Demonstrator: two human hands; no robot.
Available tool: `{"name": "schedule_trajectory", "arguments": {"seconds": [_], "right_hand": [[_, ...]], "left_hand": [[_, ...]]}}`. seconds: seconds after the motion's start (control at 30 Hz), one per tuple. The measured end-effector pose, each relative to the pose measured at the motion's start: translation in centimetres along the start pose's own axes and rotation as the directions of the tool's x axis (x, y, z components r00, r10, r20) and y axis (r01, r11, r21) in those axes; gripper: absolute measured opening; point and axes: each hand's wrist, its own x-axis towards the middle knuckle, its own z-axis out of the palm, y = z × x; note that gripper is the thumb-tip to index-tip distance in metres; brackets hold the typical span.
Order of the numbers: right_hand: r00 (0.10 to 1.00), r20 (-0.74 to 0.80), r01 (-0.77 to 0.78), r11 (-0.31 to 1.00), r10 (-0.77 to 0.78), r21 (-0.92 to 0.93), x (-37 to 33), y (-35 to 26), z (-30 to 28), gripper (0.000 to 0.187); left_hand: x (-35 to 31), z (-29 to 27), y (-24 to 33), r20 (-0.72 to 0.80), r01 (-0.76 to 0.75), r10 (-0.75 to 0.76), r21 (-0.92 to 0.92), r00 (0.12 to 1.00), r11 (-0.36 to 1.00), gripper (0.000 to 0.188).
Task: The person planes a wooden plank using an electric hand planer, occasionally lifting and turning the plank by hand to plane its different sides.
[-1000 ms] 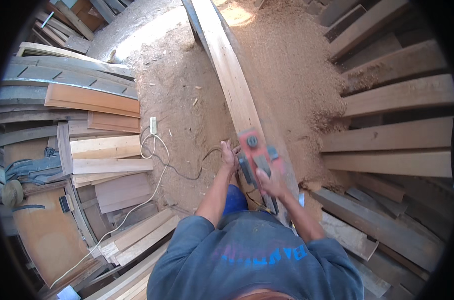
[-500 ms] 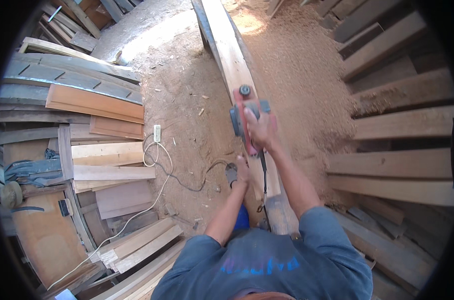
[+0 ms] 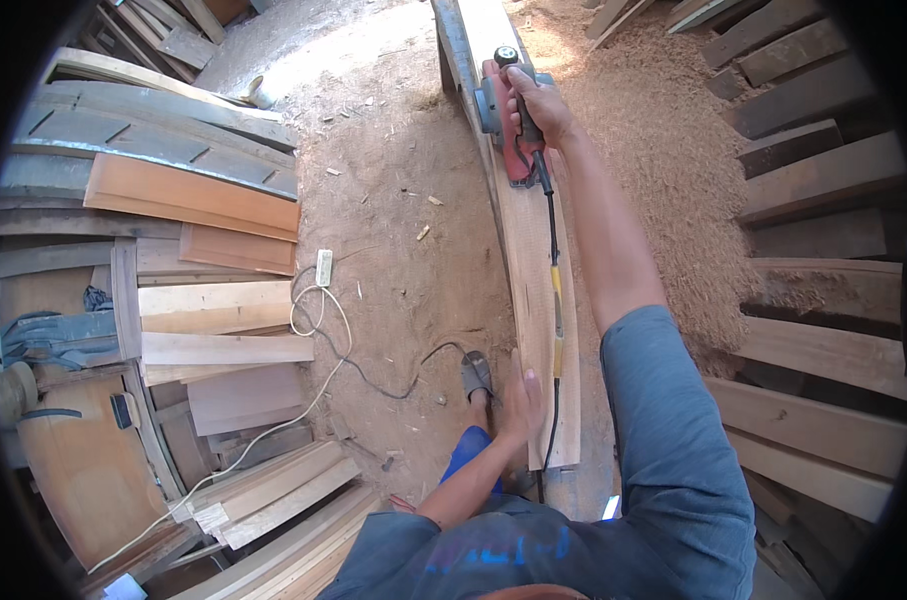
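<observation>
A red and grey electric hand planer [image 3: 518, 150] sits on the far part of a long pale wooden plank [image 3: 533, 260]. Wrapped around its rear handle is my right hand [image 3: 541, 108], with that arm stretched far forward. Nearer to me, my left hand [image 3: 518, 405] lies along the left edge of the plank, fingers straight and thumb towards the top face. From the planer's back a black power cord [image 3: 551, 225] runs down over the plank towards my body, with a yellow sleeve [image 3: 557, 290] partway along.
The plank rests on a narrow bench [image 3: 453, 50]. Wood shavings [image 3: 653, 190] cover the ground to the right. Stacked timber [image 3: 823, 350] stands at the right; boards [image 3: 198, 205] lie at the left. A white extension socket [image 3: 324, 267] and its cable lie on the ground by my sandalled foot [image 3: 476, 375].
The planer has moved forward along the plank, away from me, in my right hand. My left hand lies farther back along the plank's left edge; the view has shifted.
</observation>
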Motion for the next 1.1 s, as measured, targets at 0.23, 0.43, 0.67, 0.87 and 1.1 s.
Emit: {"name": "schedule_trajectory", "arguments": {"seconds": [0.23, 0.43, 0.67, 0.87, 1.1], "right_hand": [[0.998, -0.055, -0.018, 0.998, 0.015, -0.065, -12.2, 4.0, -1.3, 0.037], [0.997, -0.021, -0.071, 0.99, 0.069, -0.122, -35.3, 10.6, -1.0, 0.029], [0.998, -0.027, -0.064, 0.937, 0.058, -0.343, -61.4, 19.3, -1.5, 0.043], [0.999, -0.012, -0.046, 0.916, 0.045, -0.398, -56.6, 17.3, 1.9, 0.042], [0.977, -0.177, 0.012, 0.85, -0.123, -0.526, -31.5, 10.5, 2.6, 0.041]], "left_hand": [[-0.1, 2.6, -4.2, 0.02, 0.026, -0.025, -0.094, 0.999, 0.995, 0.061], [0.3, 0.0, -7.4, 0.485, 0.591, -0.355, -0.739, 0.799, 0.323, 0.071], [-4.2, -1.5, -9.9, 0.52, 0.625, -0.379, -0.742, 0.765, 0.242, 0.088], [-4.1, -3.2, -15.5, 0.549, 0.544, -0.045, -0.81, 0.835, 0.219, 0.095], [-2.3, -3.8, -9.3, 0.597, 0.718, -0.428, -0.663, 0.678, 0.214, 0.1]]}}
